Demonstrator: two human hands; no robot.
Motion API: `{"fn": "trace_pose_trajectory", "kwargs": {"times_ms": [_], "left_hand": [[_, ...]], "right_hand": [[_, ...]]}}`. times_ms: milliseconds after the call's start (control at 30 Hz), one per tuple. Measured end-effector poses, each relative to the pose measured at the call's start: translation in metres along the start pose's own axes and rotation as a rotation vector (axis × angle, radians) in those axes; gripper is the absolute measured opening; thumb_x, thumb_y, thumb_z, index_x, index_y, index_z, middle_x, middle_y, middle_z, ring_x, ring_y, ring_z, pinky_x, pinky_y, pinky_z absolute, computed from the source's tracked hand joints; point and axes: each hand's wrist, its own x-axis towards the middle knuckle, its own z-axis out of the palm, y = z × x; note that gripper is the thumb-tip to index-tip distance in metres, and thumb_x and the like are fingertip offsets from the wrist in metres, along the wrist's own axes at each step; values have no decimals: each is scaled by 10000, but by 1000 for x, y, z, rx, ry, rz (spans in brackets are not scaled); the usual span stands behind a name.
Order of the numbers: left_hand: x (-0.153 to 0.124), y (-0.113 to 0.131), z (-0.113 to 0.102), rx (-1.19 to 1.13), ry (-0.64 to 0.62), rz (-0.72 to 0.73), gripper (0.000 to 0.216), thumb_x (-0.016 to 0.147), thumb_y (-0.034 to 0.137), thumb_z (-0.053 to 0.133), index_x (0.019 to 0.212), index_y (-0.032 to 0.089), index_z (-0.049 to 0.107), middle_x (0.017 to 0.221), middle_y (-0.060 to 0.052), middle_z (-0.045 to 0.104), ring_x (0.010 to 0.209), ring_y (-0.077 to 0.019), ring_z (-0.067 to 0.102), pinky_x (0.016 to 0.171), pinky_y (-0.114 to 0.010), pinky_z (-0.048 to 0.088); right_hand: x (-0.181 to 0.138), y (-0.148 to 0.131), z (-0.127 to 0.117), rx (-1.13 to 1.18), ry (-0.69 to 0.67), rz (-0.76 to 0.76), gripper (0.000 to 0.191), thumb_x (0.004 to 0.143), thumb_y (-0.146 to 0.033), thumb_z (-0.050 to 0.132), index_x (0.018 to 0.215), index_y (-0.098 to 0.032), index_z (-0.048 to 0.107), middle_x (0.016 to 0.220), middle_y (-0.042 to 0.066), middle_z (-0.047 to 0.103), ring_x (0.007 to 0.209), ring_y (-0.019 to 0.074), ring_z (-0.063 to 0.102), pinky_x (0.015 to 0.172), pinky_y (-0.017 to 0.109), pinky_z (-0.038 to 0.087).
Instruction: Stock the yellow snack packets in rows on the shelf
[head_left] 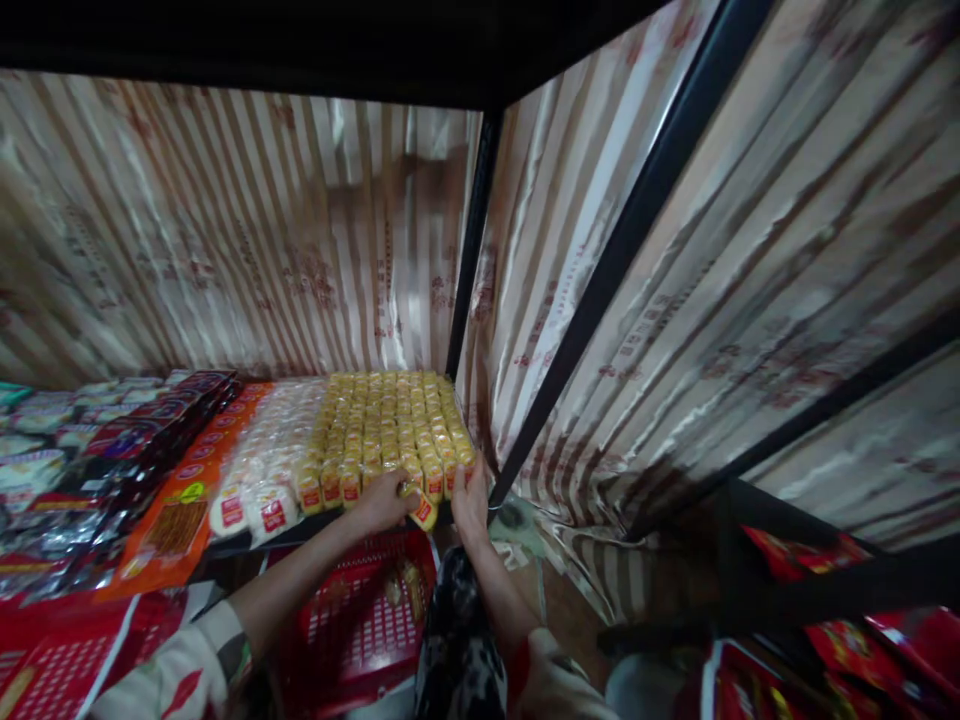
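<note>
Rows of small yellow packets [397,420] with red labels fill the right end of the shelf, packed tightly side by side. At their front edge, my left hand [381,503] is closed on one yellow packet [424,511], which sits tilted out from the front row. My right hand [471,500] rests against the front right corner of the rows, its fingers along the last packets. Whether it grips one is hard to make out. White packets [271,510] with red labels lie directly left of the yellow ones.
Left along the shelf lie orange packs [169,535] and dark shiny packs [124,445]. A red basket [360,625] holding a few items stands below my arms. Striped curtains [300,240] hang behind, with a black metal post [600,270] to the right. Red packs [847,650] lie lower right.
</note>
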Motion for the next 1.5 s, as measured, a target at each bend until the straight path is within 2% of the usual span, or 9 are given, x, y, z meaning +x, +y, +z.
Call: {"fn": "trace_pose_trajectory", "kwargs": {"times_ms": [167,333,500,633,800,1067,1167,1333,1500], "left_hand": [[-10,-9,-2,-41,0,-7,190,741,271,465,848,159,575,560,24,561,480,-129,549,490,-218,385],[20,-3,5,-26,15,31,210,737,281,479,861,155,593,580,23,570,497,-122,541,484,-210,368],[54,13,-8,46,120,125,223,744,296,479,835,138,607,630,6,569,553,-121,532,532,-217,370],[65,9,-20,88,153,138,198,746,298,488,782,141,603,638,-2,569,591,-129,539,551,-220,367],[69,-7,-20,-35,135,52,213,739,331,503,818,155,594,571,18,567,544,-134,534,529,-221,370],[56,0,-22,-74,117,107,264,706,367,536,841,158,625,650,5,598,647,-159,552,602,-239,404],[52,3,-16,10,94,127,314,707,338,549,959,162,613,733,-9,624,697,-164,565,646,-242,406],[52,7,10,155,59,170,342,739,303,537,1046,153,550,842,-55,645,756,-183,594,692,-259,421],[56,20,38,259,12,273,252,770,238,517,1011,179,560,942,-64,639,892,-188,591,802,-269,425]], "right_hand": [[3,4,-1,-2,-21,-15,648,837,-501,275,1275,-47,421,1310,201,458,1258,248,383,1031,425,278],[6,11,4,-22,40,-9,562,845,-429,284,1232,-72,481,1216,180,548,1206,243,447,984,411,337],[10,1,9,-54,95,8,540,836,-356,308,1243,-36,464,1240,210,518,1205,272,435,986,452,320],[15,-14,6,-124,107,17,554,837,-374,347,1273,-47,441,1257,205,508,1215,294,421,989,454,304],[21,-20,2,-118,71,90,511,864,-364,309,1288,-113,446,1216,177,551,1160,287,485,965,460,329],[24,-11,0,131,101,155,579,893,-455,209,1335,-110,356,1370,147,402,1277,214,353,1061,414,243],[14,-17,-6,155,84,124,584,899,-466,211,1361,-125,316,1414,131,340,1322,206,276,1082,419,211],[-35,-29,-26,98,-22,-111,536,932,-378,201,1405,-126,221,1477,102,210,1366,170,149,1113,419,159],[-82,-12,-42,-8,-46,-234,469,933,-299,266,1374,-144,299,1436,109,311,1341,194,241,1078,458,267]]}}
